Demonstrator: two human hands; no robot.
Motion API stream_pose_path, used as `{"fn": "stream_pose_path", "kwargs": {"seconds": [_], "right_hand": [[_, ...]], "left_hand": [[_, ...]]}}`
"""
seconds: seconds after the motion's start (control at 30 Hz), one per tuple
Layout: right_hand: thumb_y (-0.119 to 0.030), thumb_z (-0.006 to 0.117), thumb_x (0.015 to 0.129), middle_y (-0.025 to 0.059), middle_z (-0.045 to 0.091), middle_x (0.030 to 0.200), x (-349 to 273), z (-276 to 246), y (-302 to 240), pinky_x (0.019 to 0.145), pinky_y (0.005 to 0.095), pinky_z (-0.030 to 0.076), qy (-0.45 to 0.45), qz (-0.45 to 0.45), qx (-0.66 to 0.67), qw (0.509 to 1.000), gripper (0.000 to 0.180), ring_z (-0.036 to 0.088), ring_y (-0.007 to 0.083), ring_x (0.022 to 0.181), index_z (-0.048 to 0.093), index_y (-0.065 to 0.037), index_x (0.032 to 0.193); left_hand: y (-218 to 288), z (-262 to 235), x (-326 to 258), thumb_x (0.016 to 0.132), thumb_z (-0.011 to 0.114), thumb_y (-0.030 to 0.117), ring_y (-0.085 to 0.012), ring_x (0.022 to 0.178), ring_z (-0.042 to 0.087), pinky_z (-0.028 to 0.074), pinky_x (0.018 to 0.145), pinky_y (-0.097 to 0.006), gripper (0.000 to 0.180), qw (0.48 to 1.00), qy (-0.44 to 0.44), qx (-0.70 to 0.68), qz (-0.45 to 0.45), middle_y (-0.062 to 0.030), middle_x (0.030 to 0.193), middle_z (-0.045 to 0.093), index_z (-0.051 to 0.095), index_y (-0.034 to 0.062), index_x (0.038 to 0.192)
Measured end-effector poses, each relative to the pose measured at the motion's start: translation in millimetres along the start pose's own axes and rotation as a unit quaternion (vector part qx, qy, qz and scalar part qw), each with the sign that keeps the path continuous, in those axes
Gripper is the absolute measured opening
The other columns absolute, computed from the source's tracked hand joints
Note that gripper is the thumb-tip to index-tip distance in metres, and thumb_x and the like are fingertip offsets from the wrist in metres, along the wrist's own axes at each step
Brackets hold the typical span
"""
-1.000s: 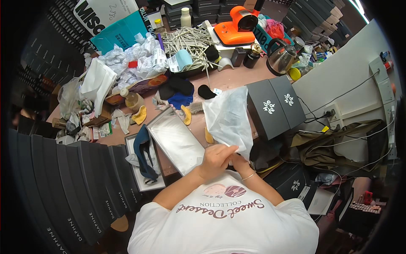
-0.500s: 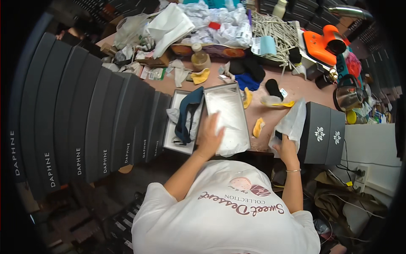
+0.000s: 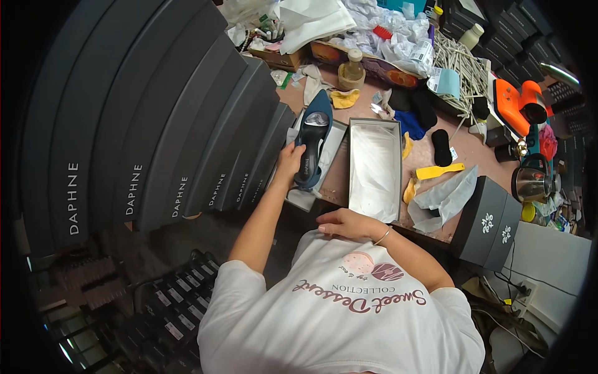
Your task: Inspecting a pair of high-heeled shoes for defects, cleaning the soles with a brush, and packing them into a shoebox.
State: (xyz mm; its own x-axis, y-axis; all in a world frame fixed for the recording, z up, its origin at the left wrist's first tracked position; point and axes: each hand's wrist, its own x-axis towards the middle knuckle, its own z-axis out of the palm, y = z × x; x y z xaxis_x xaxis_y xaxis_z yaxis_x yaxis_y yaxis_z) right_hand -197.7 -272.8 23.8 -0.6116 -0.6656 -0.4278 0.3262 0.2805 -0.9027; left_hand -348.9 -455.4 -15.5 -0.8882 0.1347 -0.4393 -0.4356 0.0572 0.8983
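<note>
My left hand (image 3: 289, 161) is closed around the side of a dark teal pointed shoe (image 3: 309, 146), whose black insole faces up and whose toe points away. Beneath the shoe is a shallow open box (image 3: 335, 142) with a pale inside; the shoe hides much of it. To its right lies a second open grey tray (image 3: 399, 156), lined with thin white tissue paper (image 3: 374, 168). My right hand (image 3: 344, 223) hovers between my shirt and the near end of that tray, fingers loosely extended, with nothing visible in it.
Dark shoe boxes (image 3: 187, 124) stand in a row at left. At right are crumpled white paper (image 3: 439, 199), a yellow shoehorn-like strip (image 3: 440, 171), a black pad (image 3: 441, 148), and dark boxes (image 3: 476, 221). Behind stand a bottle (image 3: 354, 65), paper sticks (image 3: 458, 68), and an orange device (image 3: 507, 103).
My left hand has moved left and lifted the teal shoe over its box. My right hand has let go of the white paper, now lying on the table, and moved in toward my body.
</note>
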Motion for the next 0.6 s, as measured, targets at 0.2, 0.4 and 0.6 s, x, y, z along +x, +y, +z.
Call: {"fn": "stream_pose_path", "kwargs": {"seconds": [0.2,0.4,0.6], "right_hand": [[-0.037,0.057,0.094,0.0116,0.041,0.139,-6.9,2.2,-12.1,0.099,0.0322,0.039,0.074,0.009,0.347,0.935,0.076,0.043,0.0195,0.123,0.015,-0.007,0.149],[-0.022,0.052,0.097,0.0101,0.054,0.121,-15.0,-20.3,-4.2,0.089,0.03,0.044,0.479,-0.202,0.168,0.838,0.03,0.052,0.0158,0.107,0.059,-0.003,0.119],[-0.026,0.068,0.08,0.0106,0.059,0.085,-43.0,-45.4,-37.6,0.075,0.0402,0.039,0.46,-0.116,-0.418,0.775,0.023,0.055,0.0284,0.087,0.065,-0.003,0.076]], "left_hand": [[16.6,36.1,-36.7,0.092,0.056,0.014,-0.01,0.068,0.062,0.052,0.059,-0.025,0.025,0.974,-0.026,-0.227,-0.009,-0.0035,0.084,0.064,0.054,0.0044,0.115],[3.5,68.6,-54.9,0.092,0.06,0.013,-0.007,0.08,0.055,0.044,0.069,-0.022,0.046,0.984,0.007,-0.166,0.067,-0.0053,0.095,0.061,0.04,0.0002,0.132],[-23.3,109.0,-99.5,0.1,0.047,0.032,-0.0118,0.11,0.047,0.037,0.094,-0.026,0.044,0.97,0.012,-0.243,-0.006,-0.0056,0.121,0.051,0.04,0.0031,0.132]]}}
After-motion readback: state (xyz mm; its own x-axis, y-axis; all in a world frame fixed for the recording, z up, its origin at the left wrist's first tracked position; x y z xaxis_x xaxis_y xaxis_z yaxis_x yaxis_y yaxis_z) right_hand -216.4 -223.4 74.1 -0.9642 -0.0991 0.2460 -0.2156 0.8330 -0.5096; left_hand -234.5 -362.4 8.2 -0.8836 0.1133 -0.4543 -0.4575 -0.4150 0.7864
